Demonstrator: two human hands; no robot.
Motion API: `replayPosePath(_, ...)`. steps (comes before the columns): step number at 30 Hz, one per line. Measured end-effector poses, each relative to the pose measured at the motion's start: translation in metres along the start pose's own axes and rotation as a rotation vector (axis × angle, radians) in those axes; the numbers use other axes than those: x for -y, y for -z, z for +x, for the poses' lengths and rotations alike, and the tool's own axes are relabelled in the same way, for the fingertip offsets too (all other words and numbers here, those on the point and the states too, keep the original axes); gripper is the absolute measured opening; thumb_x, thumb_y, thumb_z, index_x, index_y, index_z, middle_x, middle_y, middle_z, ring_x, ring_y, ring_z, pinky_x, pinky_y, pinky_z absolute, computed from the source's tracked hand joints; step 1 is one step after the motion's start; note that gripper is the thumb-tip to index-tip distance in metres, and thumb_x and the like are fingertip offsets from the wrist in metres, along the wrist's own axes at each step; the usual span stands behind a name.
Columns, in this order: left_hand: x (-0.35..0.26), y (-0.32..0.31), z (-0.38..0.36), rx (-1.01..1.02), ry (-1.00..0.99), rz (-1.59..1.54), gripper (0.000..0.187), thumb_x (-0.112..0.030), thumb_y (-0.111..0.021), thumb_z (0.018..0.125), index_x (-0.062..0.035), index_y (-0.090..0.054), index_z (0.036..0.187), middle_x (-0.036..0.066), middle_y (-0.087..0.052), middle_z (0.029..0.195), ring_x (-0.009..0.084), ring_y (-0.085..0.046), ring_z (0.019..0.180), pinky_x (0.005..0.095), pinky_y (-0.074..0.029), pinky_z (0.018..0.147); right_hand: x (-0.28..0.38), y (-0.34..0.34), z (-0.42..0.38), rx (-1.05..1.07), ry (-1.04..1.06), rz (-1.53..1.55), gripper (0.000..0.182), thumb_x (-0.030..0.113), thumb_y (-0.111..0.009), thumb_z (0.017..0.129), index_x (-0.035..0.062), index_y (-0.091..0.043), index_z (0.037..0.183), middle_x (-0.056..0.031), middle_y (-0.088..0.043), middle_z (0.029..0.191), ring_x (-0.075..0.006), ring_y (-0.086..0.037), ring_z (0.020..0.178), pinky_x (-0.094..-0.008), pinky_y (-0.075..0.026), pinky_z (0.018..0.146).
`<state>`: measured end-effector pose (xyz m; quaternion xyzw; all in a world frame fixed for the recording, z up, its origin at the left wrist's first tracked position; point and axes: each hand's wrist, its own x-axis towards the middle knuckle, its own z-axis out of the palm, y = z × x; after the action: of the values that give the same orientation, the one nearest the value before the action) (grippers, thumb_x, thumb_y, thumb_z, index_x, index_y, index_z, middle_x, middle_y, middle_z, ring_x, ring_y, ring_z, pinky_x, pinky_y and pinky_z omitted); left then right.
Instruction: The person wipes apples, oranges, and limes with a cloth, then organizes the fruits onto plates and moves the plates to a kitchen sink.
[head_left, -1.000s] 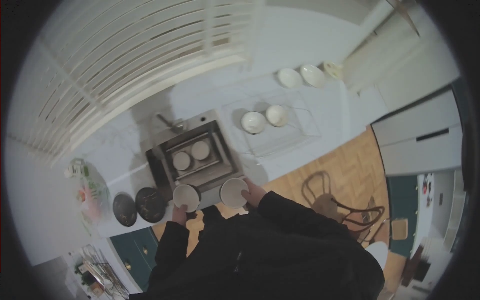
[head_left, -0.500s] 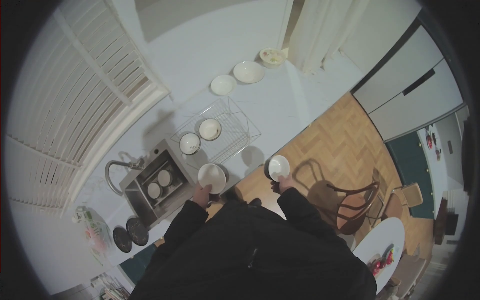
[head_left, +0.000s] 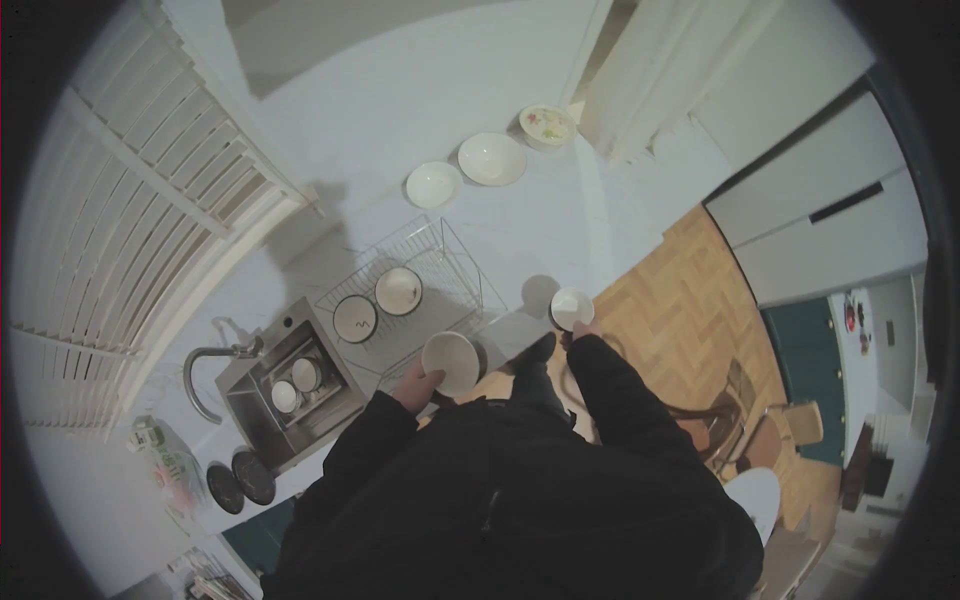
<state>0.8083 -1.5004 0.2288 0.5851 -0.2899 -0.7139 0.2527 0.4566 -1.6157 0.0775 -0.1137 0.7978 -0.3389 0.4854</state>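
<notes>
My left hand (head_left: 414, 390) is closed on the rim of a white bowl (head_left: 450, 360), held in front of my body with its hollow side up. Out to the right, my right hand (head_left: 584, 331) grips a smaller white bowl (head_left: 572, 306) with a dark outside, above the counter's front edge. Both bowls look bare inside. A wire dish rack (head_left: 445, 285) stands on the counter beyond my left hand. At its left side sit two dark-rimmed bowls, one nearer (head_left: 355, 318) and one farther (head_left: 398, 291).
Left of the rack is a sink (head_left: 262, 420) with a curved faucet (head_left: 195, 385) and two small bowls (head_left: 297, 384) inside. Along the back stand two white bowls (head_left: 491, 160) and a patterned bowl (head_left: 548, 126). Two dark round plates (head_left: 240, 480) lie front left; a chair (head_left: 720, 415) is right.
My right hand has carried the small bowl away from me, towards the counter edge. The left-hand bowl has shifted slightly right. My view has turned and a foot now shows.
</notes>
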Motion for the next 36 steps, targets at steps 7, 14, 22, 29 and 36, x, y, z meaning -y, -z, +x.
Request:
replayPosePath(7,-0.052,-0.071,0.073,-0.193,0.019,-0.092,0.059,-0.023,-0.051,0.095,-0.0059,-0.029,0.147,0.021,-0.046,0.131,0.0330,-0.067,0.081,0.0380,-0.062,0.068,0.139,-0.085,0.094,0.190,0.048,-0.311,0.041,0.004,-0.037,0.088,0.0075,-0.043,0.128,-0.0285,-0.052,0.107,-0.0294,-0.058,0.063,-0.0366,-0.052,0.039)
replayPosePath(14,-0.123,-0.147,0.171,-0.375,0.174,-0.353,0.061,-0.023,-0.057,0.093,-0.0029,-0.029,0.143,0.023,-0.046,0.133,0.0360,-0.070,0.083,0.0410,-0.061,0.077,0.218,-0.158,0.170,0.453,0.127,-0.553,0.049,0.006,-0.035,0.088,0.0076,-0.038,0.137,-0.0239,-0.054,0.105,-0.0263,-0.057,0.056,-0.0366,-0.051,0.048)
replayPosePath(22,-0.126,-0.166,0.293,-0.671,0.262,-0.737,0.055,-0.005,-0.044,0.091,0.0060,-0.026,0.141,0.031,-0.060,0.096,0.0409,-0.068,0.074,0.0516,-0.063,0.069,0.252,-0.156,0.188,0.601,0.045,-0.574,0.055,0.033,-0.042,0.098,0.0112,-0.030,0.146,-0.0212,-0.064,0.094,-0.0251,-0.063,0.053,-0.0372,-0.055,0.052)
replayPosePath(29,-0.095,-0.115,0.385,-0.871,0.288,-0.784,0.055,0.002,-0.036,0.083,0.0107,-0.033,0.137,0.032,-0.062,0.096,0.0368,-0.068,0.069,0.0507,-0.063,0.062,0.195,-0.050,0.236,0.671,-0.006,-0.345,0.046,0.039,-0.052,0.099,0.0129,-0.043,0.135,-0.0206,-0.065,0.091,-0.0262,-0.064,0.058,-0.0330,-0.053,0.050)
replayPosePath(36,-0.029,-0.050,0.429,-0.738,0.321,-0.810,0.043,0.003,-0.044,0.088,0.0031,-0.044,0.131,0.031,-0.065,0.099,0.0435,-0.070,0.078,0.0566,-0.061,0.066,0.079,0.147,0.227,0.282,-0.284,-0.011,0.020,0.012,-0.055,0.095,0.0108,-0.054,0.115,-0.0211,-0.067,0.088,-0.0309,-0.069,0.062,-0.0412,-0.054,0.052)
